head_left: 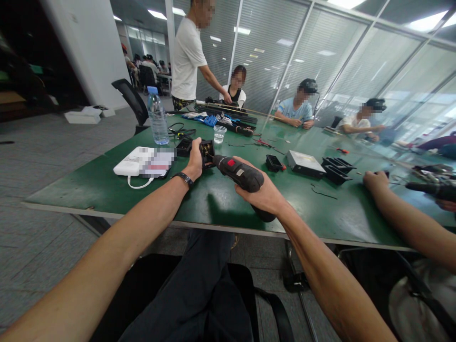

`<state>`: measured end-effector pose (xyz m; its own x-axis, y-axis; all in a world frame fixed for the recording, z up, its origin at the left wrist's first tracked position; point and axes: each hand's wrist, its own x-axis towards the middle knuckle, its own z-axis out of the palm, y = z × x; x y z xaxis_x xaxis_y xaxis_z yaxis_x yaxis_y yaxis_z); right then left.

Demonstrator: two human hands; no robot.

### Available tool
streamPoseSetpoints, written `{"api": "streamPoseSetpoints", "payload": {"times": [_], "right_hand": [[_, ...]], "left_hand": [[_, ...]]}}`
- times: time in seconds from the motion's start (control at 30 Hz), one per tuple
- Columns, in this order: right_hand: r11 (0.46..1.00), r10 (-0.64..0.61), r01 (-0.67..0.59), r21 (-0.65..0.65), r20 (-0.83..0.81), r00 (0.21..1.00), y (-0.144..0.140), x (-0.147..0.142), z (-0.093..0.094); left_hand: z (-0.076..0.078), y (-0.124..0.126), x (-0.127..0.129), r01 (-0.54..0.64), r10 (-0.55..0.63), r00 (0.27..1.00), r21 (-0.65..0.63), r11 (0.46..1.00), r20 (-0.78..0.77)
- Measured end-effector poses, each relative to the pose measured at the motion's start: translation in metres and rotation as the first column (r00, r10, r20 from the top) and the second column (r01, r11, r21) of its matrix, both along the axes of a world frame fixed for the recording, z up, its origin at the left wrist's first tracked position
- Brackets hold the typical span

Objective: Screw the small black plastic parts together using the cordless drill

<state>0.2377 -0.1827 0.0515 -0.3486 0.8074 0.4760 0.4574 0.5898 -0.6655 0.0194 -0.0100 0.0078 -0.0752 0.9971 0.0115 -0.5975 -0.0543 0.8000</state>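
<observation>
Green covers the whole table (117, 173), and at its left end lies a white box (133, 164) with a white cable looping off its near edge. Just behind that stands a clear water bottle (157, 116) with a blue cap, upright. Next comes the left hand (194, 159), a dark watch strap on its wrist, fingers closed around a small black component (207, 152) that it holds tilted just above the tabletop (what lies inside the part is too small to make out). Pointing into that component from the right is a black electric screwdriver (238, 173) with a red switch on its body; its tip meets the part's open face. The right hand (265, 194) is wrapped tight around the screwdriver's grip, near the table's front edge. Behind the component sits a clear plastic cup (220, 134). Further right on the green surface lie a small black tray (273, 163), a flat grey drive-like box (305, 163) and more black plastic frames (337, 169). At the far right, another person's hand (375, 183) rests in a fist on the table, well apart from the screwdriver.
</observation>
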Motion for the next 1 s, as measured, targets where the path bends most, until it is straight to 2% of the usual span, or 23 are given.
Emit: {"api": "streamPoseSetpoints", "payload": {"times": [0.33, 0.47, 1.0], "right_hand": [[1.0, 0.0, 0.0, 0.012, 0.007, 1.0, -0.0013, -0.0001, 0.0023], [1.0, -0.004, 0.004, -0.014, 0.005, 1.0, -0.0022, -0.0011, 0.0037], [1.0, 0.015, -0.015, 0.019, 0.007, 1.0, -0.002, -0.0007, 0.002]], "left_hand": [[0.0012, -0.0014, 0.0001, 0.009, -0.008, 0.998, -0.013, 1.0, 0.066], [0.0006, -0.0016, -0.0006, 0.016, -0.016, 0.999, -0.006, 1.0, 0.045], [0.0065, -0.0086, -0.0003, -0.004, 0.004, 1.0, -0.03, 1.0, 0.002]]}}
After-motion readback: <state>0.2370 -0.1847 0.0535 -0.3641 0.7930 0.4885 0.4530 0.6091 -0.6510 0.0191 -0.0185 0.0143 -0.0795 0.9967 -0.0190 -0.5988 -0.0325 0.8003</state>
